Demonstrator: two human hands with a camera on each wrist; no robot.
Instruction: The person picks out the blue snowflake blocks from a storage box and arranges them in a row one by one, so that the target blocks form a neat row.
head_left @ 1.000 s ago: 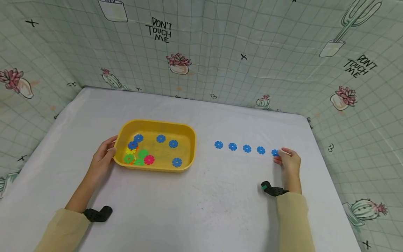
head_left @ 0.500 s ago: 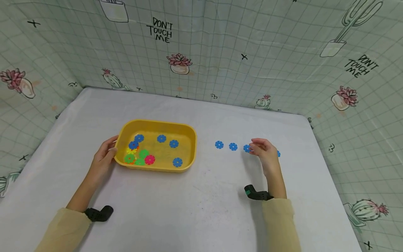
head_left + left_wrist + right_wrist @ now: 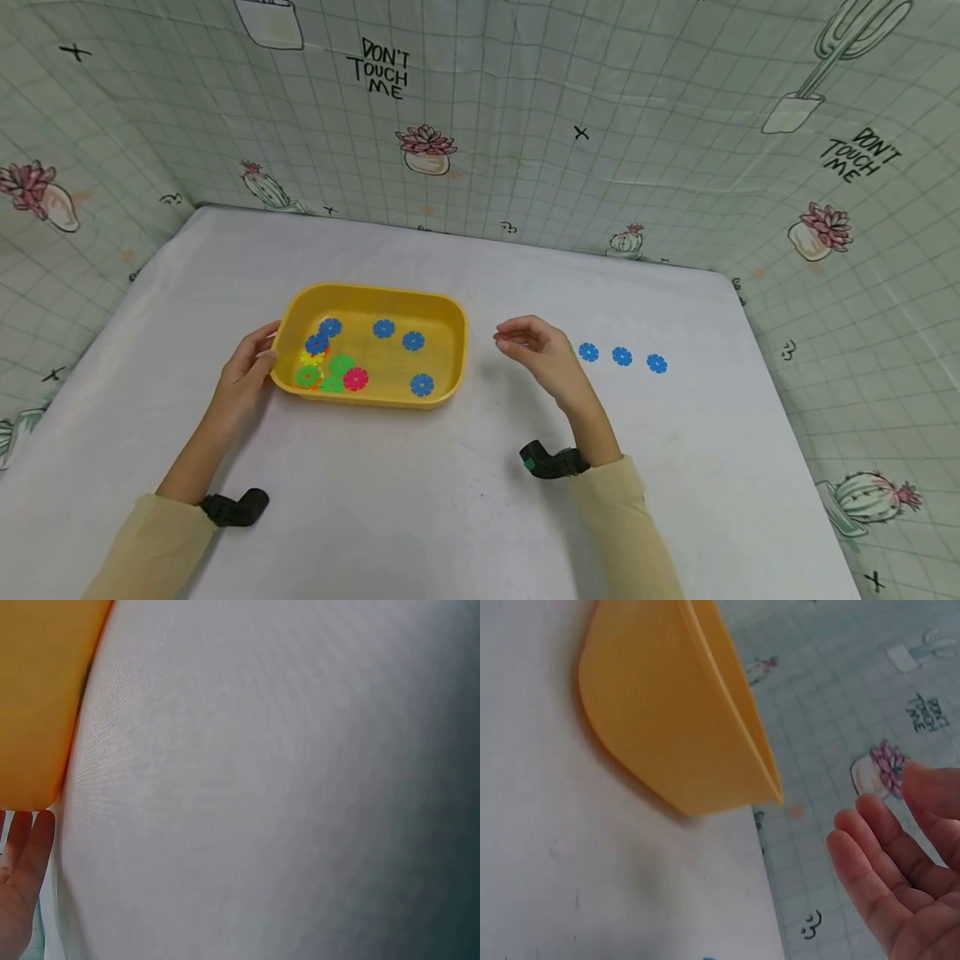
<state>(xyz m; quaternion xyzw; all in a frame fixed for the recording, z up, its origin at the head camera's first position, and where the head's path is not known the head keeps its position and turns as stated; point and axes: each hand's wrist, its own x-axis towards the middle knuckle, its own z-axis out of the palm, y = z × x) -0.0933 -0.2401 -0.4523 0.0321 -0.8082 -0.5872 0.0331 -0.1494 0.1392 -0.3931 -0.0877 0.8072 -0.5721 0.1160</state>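
In the head view a yellow tray (image 3: 390,400) stands left of centre on the white table. It holds several blue snowflake discs (image 3: 422,384), some green discs (image 3: 342,365), a red disc (image 3: 356,379) and a few yellow and orange ones. My left hand (image 3: 244,367) touches the tray's left end; its fingers (image 3: 31,851) look straight in the left wrist view. My right hand (image 3: 543,354) hovers just right of the tray with loosely bent fingers and nothing between them. Beyond it, three blue discs (image 3: 622,356) lie in a row; the hand covers the row's left part.
The white table (image 3: 420,517) ends at a grid-patterned cloth (image 3: 495,108) that hangs behind and at both sides. A sliver of blue disc (image 3: 709,958) shows at the bottom of the right wrist view.
My right hand has let go of the rightmost blue disc and moved left over the row toward the tray. That disc stays on the table. My left hand and the tray have not moved.
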